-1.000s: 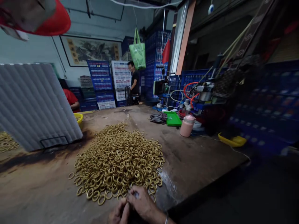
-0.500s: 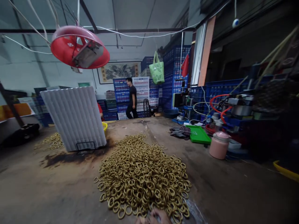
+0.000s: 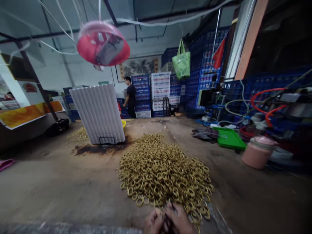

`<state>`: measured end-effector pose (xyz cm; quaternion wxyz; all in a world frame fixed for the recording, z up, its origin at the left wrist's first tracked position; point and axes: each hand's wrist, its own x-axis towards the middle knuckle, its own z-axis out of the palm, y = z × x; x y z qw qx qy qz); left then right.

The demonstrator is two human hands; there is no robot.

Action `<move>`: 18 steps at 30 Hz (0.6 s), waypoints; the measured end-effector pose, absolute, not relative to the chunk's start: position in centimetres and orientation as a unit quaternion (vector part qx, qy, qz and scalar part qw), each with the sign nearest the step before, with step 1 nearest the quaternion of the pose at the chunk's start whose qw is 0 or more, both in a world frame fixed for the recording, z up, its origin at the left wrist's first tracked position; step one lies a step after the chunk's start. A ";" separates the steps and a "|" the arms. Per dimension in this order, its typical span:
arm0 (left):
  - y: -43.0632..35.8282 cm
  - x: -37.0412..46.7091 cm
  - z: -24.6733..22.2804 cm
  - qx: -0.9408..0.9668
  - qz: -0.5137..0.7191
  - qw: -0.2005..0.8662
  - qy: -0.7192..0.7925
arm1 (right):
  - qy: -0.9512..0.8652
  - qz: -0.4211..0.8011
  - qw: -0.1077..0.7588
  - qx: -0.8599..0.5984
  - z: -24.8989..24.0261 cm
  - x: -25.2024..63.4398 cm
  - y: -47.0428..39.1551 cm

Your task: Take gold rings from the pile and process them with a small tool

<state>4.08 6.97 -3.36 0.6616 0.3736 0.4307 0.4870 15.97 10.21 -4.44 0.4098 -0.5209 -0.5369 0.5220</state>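
Head view: both bare hands are at the bottom edge, close together against the near side of a large heap of brass-coloured rings (image 3: 161,172) spread on a worn, stained tabletop (image 3: 60,188). The left hand (image 3: 153,221) has its fingers bent inward, with the thumb side toward the right hand (image 3: 180,221), whose fingers are also curled. Blur and the dark gap between the hands hide whether either one grips a ring, so the state of both grips cannot be made out. Loose rings lie just beyond the fingertips, and a crumpled piece of clear plastic (image 3: 220,217) lies just right of the heap. Beyond the heap to the left, a pale corrugated panel (image 3: 98,113) stands tilted behind a black wire stand (image 3: 107,140), with a smaller scatter of rings (image 3: 80,134) past its left side and a yellow basin (image 3: 123,123) partly hidden behind its right edge. A red lampshade (image 3: 90,48) hangs above the panel. On the right side of the tabletop are a dark crumpled cloth (image 3: 204,133), a green tray (image 3: 229,138) and a pink jar (image 3: 258,152). A co-worker in dark clothing (image 3: 131,97) is near stacked blue crates (image 3: 140,92) and white crates (image 3: 160,87); a green tote bag (image 3: 182,65) hangs to their right.
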 end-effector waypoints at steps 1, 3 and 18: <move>6.5 4.1 -2.7 0.361 0.480 0.675 0.428 | -0.546 0.530 0.398 -0.513 -3.7 16.0 9.9; 5.4 4.0 -1.0 0.356 0.473 0.679 0.433 | -0.574 0.505 0.383 -0.518 -2.0 16.2 9.2; 3.7 3.7 1.4 0.409 0.491 0.626 0.447 | -0.832 0.208 0.203 -0.472 0.8 16.8 6.3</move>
